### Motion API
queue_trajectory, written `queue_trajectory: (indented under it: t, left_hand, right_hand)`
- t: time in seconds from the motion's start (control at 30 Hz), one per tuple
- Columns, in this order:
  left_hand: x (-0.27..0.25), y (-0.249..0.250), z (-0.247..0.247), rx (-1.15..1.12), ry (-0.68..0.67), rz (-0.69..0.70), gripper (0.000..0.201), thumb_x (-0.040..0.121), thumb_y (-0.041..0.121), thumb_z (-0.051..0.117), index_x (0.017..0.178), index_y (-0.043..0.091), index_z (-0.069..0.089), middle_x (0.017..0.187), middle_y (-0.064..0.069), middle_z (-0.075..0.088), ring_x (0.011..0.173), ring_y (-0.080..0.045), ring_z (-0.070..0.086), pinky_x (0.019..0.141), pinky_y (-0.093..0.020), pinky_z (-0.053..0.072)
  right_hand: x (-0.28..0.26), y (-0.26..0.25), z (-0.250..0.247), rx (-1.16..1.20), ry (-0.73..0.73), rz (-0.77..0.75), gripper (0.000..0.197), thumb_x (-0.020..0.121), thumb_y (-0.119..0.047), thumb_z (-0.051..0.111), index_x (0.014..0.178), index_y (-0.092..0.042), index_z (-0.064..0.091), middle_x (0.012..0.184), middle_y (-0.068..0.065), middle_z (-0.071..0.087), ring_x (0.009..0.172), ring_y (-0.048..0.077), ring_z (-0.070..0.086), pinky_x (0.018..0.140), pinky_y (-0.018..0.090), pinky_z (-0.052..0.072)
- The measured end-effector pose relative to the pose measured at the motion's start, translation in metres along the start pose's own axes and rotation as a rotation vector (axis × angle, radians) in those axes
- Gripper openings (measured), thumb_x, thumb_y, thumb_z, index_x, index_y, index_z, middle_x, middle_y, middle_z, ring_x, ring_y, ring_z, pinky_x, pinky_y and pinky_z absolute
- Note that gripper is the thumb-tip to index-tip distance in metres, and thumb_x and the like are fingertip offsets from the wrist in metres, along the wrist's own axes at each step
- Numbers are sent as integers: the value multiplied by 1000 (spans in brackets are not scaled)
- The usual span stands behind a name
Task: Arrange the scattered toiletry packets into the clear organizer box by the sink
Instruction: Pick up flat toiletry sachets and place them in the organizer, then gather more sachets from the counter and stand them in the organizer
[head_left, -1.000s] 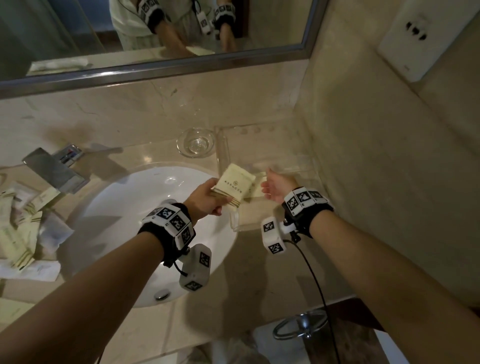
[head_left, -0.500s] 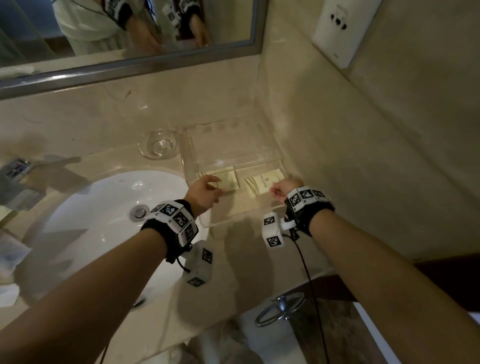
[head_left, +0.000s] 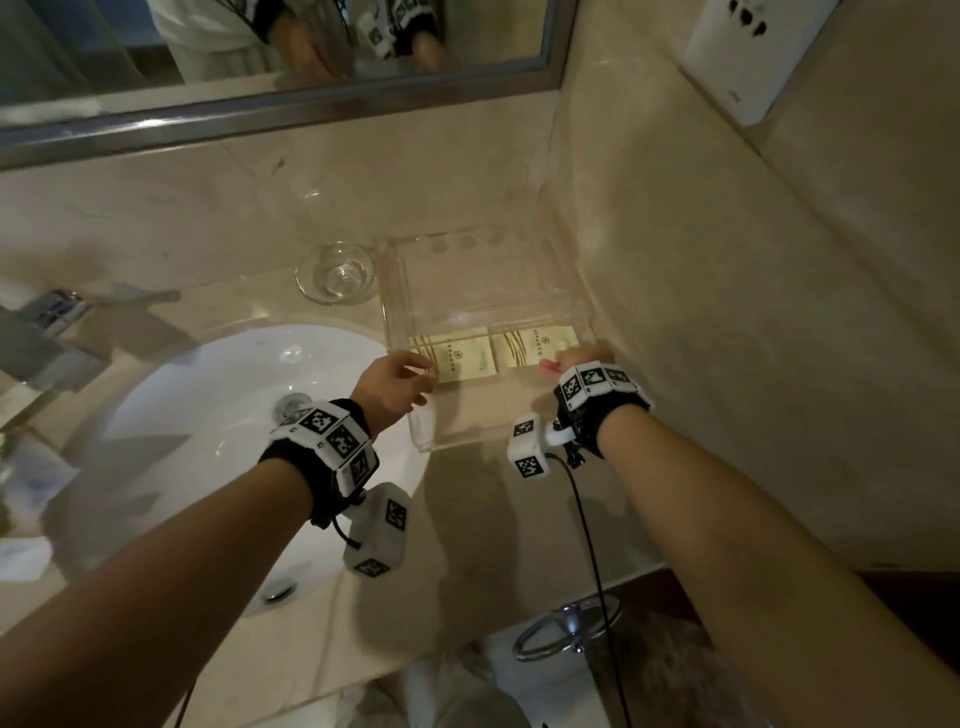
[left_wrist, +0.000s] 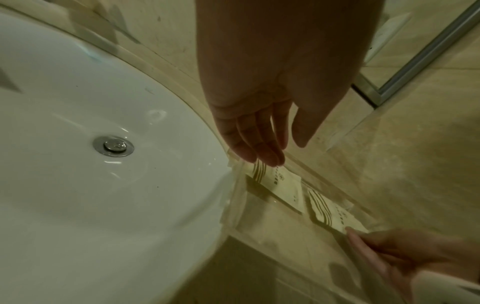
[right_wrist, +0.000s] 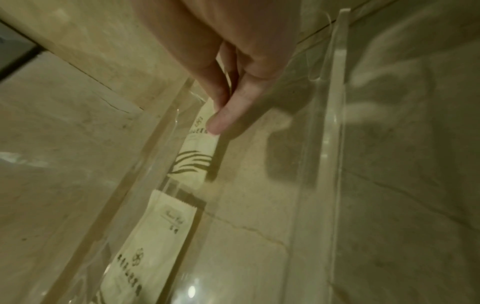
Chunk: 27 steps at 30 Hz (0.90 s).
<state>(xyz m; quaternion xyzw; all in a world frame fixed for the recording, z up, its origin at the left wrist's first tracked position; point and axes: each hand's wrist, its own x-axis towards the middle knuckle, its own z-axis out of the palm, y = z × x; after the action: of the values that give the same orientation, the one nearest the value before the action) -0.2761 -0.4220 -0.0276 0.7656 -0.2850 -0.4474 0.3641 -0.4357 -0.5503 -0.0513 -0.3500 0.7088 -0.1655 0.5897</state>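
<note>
The clear organizer box (head_left: 410, 312) stands in the counter's corner, right of the sink. Two cream packets stand side by side against its inner divider: a left packet (head_left: 462, 358) (left_wrist: 280, 185) (right_wrist: 161, 232) and a right packet (head_left: 540, 343) (left_wrist: 335, 216) (right_wrist: 197, 156). My left hand (head_left: 395, 384) (left_wrist: 259, 144) hovers with straight, relaxed fingers just over the left packet's near end and holds nothing. My right hand (head_left: 576, 361) (left_wrist: 389, 253) (right_wrist: 226, 98) reaches into the box, thumb and forefinger pinching the right packet's end.
A small glass dish (head_left: 336, 273) sits left of the box. The white sink basin (head_left: 208, 426) and the faucet (head_left: 47, 338) lie further left. Marble walls close the corner behind and to the right. A chrome ring (head_left: 566, 623) hangs below the counter edge.
My left hand carried its packet from above the sink into the box and let it go. The right packet now stands in the box, my right hand still on it.
</note>
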Motion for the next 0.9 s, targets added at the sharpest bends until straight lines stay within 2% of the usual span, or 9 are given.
queue_trajectory:
  t: [0.07,0.23,0.33,0.4,0.47,0.57,0.67,0.73,0.9]
  left_hand:
    - [0,-1,-3,-3,10,1,11,90,6,53,100,11,54,71,0,56,59,-12,51,57,-19,40]
    - [2,-5,-10,5,11,-17,10,91,9,53,101,11,55,71,-1,56,60,-12,51,54,-16,41]
    - [1,-4,-16,8,20,-14,10,92,9,53,101,10,55,72,0,56,60,-12,51,55,-17,41]
    - [-2,0,-23,-7,31,-1,9,92,9,52,100,10,55,71,0,56,59,-12,51,53,-15,41]
    - [-8,3,-32,-35,45,10,9,92,9,52,100,9,55,71,0,56,59,-12,51,55,-17,41]
    - [-19,6,-53,-87,84,23,6,91,9,52,97,10,55,73,-2,57,60,-13,52,58,-19,41]
    - [-33,-1,-88,-128,156,34,6,92,8,51,94,11,56,75,-4,59,61,-13,53,60,-20,41]
    - [-44,-9,-114,-151,210,28,7,92,7,50,95,10,56,72,-3,58,60,-12,52,59,-20,41]
    - [-86,-53,-197,-232,396,8,22,92,6,48,74,18,52,68,-1,57,46,-4,55,55,-19,38]
  right_hand:
    - [-10,-2,0,-316,51,-182,36,102,-20,32,132,-5,43,138,14,48,126,28,48,107,34,34]
    - [-31,0,-4,-653,111,-324,42,103,-26,25,137,-7,40,137,15,48,125,28,48,113,38,28]
    - [-33,-4,-7,-289,76,-167,37,102,-14,31,133,1,44,141,16,44,130,30,44,115,38,26]
    - [-37,-9,-8,-93,31,-101,36,97,-6,38,131,4,45,139,18,47,125,32,49,108,38,39]
    - [-49,-15,-4,-202,80,-192,31,99,-15,40,120,2,56,127,15,57,114,27,57,100,31,45]
    - [-62,-30,22,22,-13,-250,30,98,-9,40,118,6,57,102,18,64,76,19,62,73,27,51]
    - [-83,-38,65,25,14,-348,22,91,3,44,76,-3,60,62,7,54,44,15,56,52,26,53]
    - [-108,-37,96,5,-47,-425,28,89,2,46,66,-13,51,56,5,51,43,18,51,55,33,53]
    - [-172,-12,193,-122,-317,-577,26,93,-5,48,69,-15,53,58,3,52,46,13,49,45,22,50]
